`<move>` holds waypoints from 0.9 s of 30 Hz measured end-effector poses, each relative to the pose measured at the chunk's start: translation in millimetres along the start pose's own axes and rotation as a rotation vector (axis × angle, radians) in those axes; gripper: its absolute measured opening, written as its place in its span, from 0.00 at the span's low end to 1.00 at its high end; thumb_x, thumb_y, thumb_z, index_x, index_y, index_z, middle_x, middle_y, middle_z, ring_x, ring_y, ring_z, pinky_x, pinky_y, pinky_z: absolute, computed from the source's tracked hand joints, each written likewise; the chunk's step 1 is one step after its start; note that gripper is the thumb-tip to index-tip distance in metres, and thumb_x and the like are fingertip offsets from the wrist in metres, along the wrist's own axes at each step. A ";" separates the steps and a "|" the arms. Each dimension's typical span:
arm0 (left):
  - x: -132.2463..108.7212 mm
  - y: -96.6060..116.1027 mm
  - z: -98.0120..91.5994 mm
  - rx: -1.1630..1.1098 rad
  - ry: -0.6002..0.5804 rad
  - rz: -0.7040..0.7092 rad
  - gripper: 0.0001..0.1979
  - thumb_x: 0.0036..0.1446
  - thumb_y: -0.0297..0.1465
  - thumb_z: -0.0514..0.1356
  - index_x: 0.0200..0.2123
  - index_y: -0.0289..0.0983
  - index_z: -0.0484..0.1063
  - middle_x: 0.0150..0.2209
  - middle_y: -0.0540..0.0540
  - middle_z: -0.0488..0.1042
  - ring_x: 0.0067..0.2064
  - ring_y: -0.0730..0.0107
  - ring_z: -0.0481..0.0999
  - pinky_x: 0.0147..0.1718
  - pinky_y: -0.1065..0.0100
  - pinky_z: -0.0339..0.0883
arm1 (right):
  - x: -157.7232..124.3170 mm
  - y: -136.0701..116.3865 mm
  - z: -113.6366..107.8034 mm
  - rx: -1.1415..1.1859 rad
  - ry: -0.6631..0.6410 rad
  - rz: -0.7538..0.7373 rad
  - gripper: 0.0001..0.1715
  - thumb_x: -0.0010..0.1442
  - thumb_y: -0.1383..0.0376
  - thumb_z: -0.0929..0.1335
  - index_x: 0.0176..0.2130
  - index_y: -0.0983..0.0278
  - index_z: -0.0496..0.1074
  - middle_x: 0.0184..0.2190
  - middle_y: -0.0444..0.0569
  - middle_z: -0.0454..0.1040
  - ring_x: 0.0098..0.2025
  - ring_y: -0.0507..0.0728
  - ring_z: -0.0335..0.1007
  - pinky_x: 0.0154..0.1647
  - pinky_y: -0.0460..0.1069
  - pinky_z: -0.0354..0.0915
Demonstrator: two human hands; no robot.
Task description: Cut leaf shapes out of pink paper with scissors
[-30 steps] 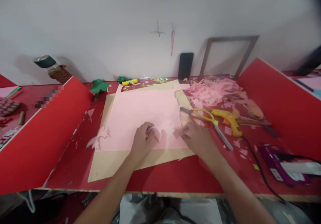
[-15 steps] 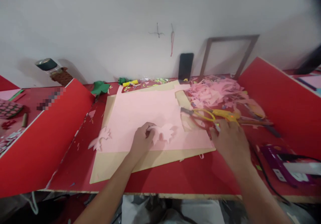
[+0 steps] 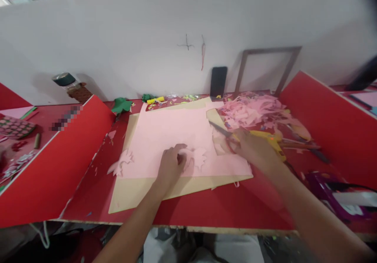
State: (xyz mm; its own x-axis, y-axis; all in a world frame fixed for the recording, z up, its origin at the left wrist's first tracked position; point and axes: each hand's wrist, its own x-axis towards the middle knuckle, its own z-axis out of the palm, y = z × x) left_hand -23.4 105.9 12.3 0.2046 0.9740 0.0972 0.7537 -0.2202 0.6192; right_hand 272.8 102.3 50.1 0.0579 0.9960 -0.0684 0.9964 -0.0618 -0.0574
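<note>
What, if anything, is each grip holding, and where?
Left grip: pink paper cutout, by its left end. Right grip: over the handles of the scissors; actual hold can't be told.

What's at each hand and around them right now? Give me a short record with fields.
Left hand: pinching a pink paper cutout
Right hand: at the handles of the scissors; exact grip unclear
Under the cutout: pink sheet on a tan board
Sheet's left edge: second cutout
Beyond right hand: pink scrap heap
Partly hidden by right arm: yellow glue gun
</note>
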 end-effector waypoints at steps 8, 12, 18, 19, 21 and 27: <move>1.2 2.0 -1.9 0.017 -0.020 0.014 0.16 0.62 0.29 0.56 0.52 0.45 0.73 0.33 0.48 0.76 0.39 0.60 0.71 0.41 0.62 0.65 | -22.1 5.2 -19.9 -0.048 0.023 0.160 0.19 0.61 0.63 0.67 0.52 0.62 0.68 0.44 0.56 0.80 0.46 0.68 0.78 0.36 0.53 0.60; 2.1 1.5 -1.1 0.022 -0.015 0.031 0.15 0.62 0.28 0.57 0.51 0.44 0.73 0.33 0.48 0.76 0.38 0.61 0.71 0.41 0.61 0.65 | -13.8 -10.1 -18.1 -0.006 0.111 0.214 0.17 0.64 0.63 0.65 0.53 0.62 0.68 0.41 0.55 0.80 0.42 0.65 0.78 0.33 0.52 0.57; 0.7 2.3 -2.4 0.023 -0.016 0.017 0.15 0.63 0.30 0.56 0.51 0.45 0.73 0.34 0.47 0.75 0.40 0.60 0.70 0.42 0.60 0.66 | -1.5 -36.6 7.7 0.068 0.140 0.196 0.16 0.71 0.58 0.60 0.48 0.65 0.70 0.42 0.58 0.79 0.43 0.64 0.77 0.36 0.52 0.60; 0.4 2.3 -2.6 0.021 -0.017 0.017 0.15 0.63 0.30 0.56 0.51 0.45 0.73 0.34 0.47 0.75 0.40 0.60 0.70 0.43 0.60 0.66 | -2.3 -36.6 12.0 0.049 0.147 0.185 0.17 0.72 0.58 0.60 0.48 0.66 0.71 0.42 0.60 0.79 0.43 0.65 0.77 0.37 0.52 0.61; 0.2 2.2 -2.8 0.020 -0.021 0.020 0.15 0.63 0.30 0.57 0.51 0.45 0.73 0.34 0.47 0.75 0.40 0.60 0.71 0.43 0.60 0.65 | -7.1 -29.7 16.3 0.022 0.199 0.147 0.15 0.70 0.62 0.61 0.48 0.66 0.72 0.43 0.61 0.78 0.45 0.65 0.75 0.41 0.53 0.62; 1.3 0.5 -1.9 0.037 -0.029 0.020 0.15 0.63 0.30 0.56 0.51 0.45 0.73 0.33 0.47 0.75 0.40 0.59 0.71 0.42 0.60 0.66 | -30.1 29.8 4.0 -0.021 0.309 0.295 0.18 0.68 0.65 0.60 0.47 0.66 0.75 0.39 0.60 0.79 0.41 0.66 0.76 0.38 0.54 0.63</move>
State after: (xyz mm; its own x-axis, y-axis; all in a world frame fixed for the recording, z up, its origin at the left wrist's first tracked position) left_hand -23.9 107.2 14.2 0.2376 0.9675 0.0862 0.7717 -0.2419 0.5882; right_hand 300.4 70.2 46.5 0.3530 0.9086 0.2231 0.9353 -0.3487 -0.0599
